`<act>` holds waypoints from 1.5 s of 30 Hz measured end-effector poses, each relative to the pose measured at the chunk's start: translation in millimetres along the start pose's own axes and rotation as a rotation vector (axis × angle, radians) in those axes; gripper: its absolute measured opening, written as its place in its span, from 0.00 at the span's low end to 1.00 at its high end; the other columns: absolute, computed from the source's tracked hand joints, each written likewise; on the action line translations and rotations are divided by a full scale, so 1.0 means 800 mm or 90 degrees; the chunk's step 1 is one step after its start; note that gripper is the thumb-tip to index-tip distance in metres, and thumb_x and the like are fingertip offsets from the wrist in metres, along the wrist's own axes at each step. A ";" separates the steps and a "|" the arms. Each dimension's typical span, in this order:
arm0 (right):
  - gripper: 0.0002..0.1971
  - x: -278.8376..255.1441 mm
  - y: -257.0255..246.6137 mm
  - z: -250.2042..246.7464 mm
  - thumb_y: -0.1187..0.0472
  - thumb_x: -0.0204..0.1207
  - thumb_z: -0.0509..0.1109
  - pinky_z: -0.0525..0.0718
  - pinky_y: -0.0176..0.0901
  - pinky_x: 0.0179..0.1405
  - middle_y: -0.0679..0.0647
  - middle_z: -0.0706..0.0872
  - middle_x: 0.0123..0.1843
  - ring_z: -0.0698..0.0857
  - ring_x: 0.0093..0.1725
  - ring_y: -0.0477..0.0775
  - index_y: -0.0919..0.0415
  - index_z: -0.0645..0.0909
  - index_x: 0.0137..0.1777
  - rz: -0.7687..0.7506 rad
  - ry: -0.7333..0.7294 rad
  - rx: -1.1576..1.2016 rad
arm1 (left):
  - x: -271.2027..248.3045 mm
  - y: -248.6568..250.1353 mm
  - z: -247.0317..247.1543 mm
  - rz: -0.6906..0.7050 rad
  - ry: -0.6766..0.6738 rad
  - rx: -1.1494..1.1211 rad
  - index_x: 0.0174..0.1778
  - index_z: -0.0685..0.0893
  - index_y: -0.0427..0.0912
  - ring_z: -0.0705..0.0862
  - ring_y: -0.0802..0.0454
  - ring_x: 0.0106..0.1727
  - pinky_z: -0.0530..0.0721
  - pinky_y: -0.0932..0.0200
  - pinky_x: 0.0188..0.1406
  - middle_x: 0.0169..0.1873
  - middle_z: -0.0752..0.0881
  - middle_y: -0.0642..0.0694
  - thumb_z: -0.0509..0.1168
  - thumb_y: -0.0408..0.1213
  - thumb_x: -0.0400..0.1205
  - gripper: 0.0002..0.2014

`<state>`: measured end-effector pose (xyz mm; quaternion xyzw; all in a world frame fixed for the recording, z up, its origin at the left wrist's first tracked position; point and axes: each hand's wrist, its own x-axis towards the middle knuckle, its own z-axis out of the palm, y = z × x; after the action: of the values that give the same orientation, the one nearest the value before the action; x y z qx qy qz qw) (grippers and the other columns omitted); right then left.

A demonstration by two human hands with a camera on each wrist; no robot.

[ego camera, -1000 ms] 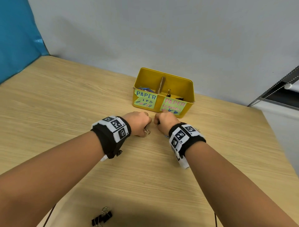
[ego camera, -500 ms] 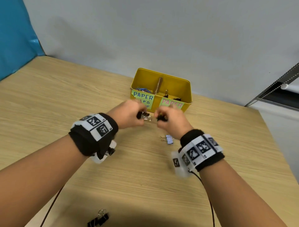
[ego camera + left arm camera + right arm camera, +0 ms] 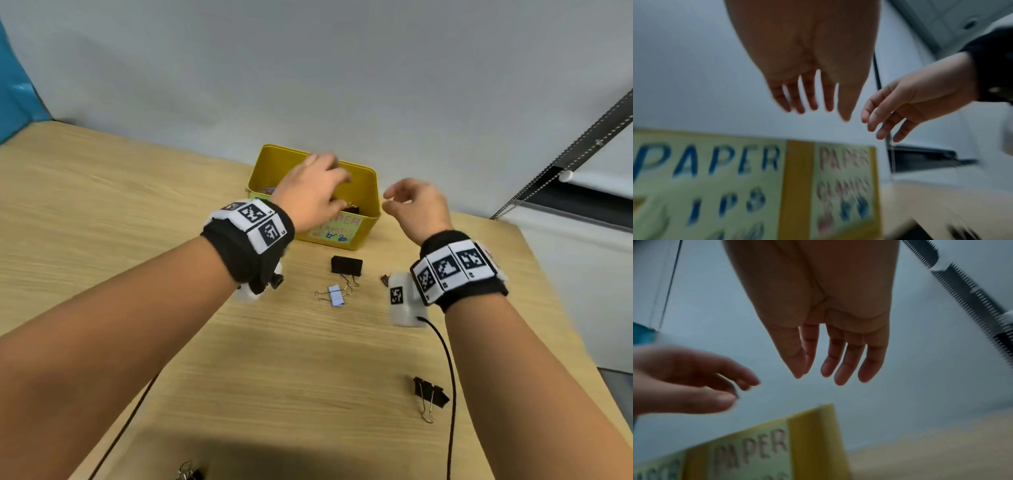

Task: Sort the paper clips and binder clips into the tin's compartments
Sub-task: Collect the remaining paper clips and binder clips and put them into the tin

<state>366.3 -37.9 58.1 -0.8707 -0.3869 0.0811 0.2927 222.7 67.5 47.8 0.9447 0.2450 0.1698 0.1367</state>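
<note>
The yellow tin (image 3: 371,192) stands at the table's far side, with a "PAPER CLIPS" label (image 3: 711,175) on the left and a "PAPER CLAMPS" label (image 3: 842,178) on the right. My left hand (image 3: 342,192) hovers over its right compartment with straight, spread fingers (image 3: 812,104) that hold nothing. A black binder clip (image 3: 350,209) lies in that compartment below the thumb. Beside the tin's right wall, my right hand (image 3: 387,200) hangs relaxed and empty, fingers (image 3: 840,369) pointing down. Coloured paper clips (image 3: 267,189) show in the left compartment.
On the wooden table (image 3: 102,212) in front of the tin lie a large black binder clip (image 3: 346,265), a small light-blue one (image 3: 335,295) and a tiny dark one (image 3: 385,278). Another black clip (image 3: 430,392) lies by the right wrist's cable (image 3: 448,363), and one more (image 3: 190,474) at the bottom edge.
Both hands rose from the table to the tin, each pinching a black clip half a second ago. Their fingers have since opened and neither holds a clip.
</note>
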 end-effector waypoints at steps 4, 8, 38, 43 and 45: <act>0.22 -0.027 0.047 0.011 0.60 0.70 0.75 0.75 0.46 0.64 0.57 0.81 0.67 0.79 0.65 0.57 0.54 0.80 0.64 0.098 -0.250 -0.157 | -0.031 0.023 0.048 0.087 -0.316 -0.010 0.75 0.63 0.58 0.69 0.46 0.72 0.78 0.44 0.67 0.73 0.64 0.47 0.73 0.55 0.69 0.40; 0.24 -0.047 0.069 0.044 0.57 0.66 0.76 0.78 0.43 0.61 0.58 0.79 0.65 0.80 0.64 0.58 0.51 0.80 0.64 0.101 -0.336 -0.301 | -0.033 0.026 0.084 0.076 -0.505 0.115 0.78 0.48 0.68 0.49 0.38 0.81 0.67 0.34 0.74 0.81 0.44 0.46 0.76 0.58 0.63 0.53; 0.25 -0.099 0.030 -0.030 0.50 0.67 0.77 0.73 0.42 0.51 0.54 0.81 0.65 0.77 0.53 0.52 0.54 0.80 0.64 0.098 -0.361 -0.275 | -0.006 0.040 -0.042 -0.010 -0.260 0.103 0.77 0.63 0.57 0.62 0.36 0.79 0.68 0.39 0.76 0.81 0.56 0.39 0.73 0.52 0.70 0.39; 0.29 -0.163 0.077 -0.020 0.46 0.66 0.75 0.74 0.44 0.50 0.52 0.80 0.66 0.78 0.61 0.55 0.53 0.75 0.67 0.153 -0.526 -0.419 | -0.158 0.049 -0.035 -0.014 -0.668 0.144 0.62 0.76 0.48 0.79 0.48 0.56 0.80 0.51 0.54 0.60 0.80 0.47 0.76 0.53 0.65 0.31; 0.29 -0.179 0.087 -0.016 0.46 0.62 0.76 0.77 0.44 0.43 0.52 0.81 0.58 0.79 0.53 0.55 0.53 0.74 0.62 0.163 -0.537 -0.429 | -0.209 0.048 -0.033 -0.059 -0.829 0.189 0.62 0.75 0.46 0.79 0.49 0.56 0.78 0.54 0.50 0.60 0.81 0.48 0.77 0.53 0.65 0.32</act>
<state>316.3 -183.4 16.3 -0.8485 -0.3658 0.3293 -0.1944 90.9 -45.4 41.9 0.8514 0.1736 -0.4768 0.1324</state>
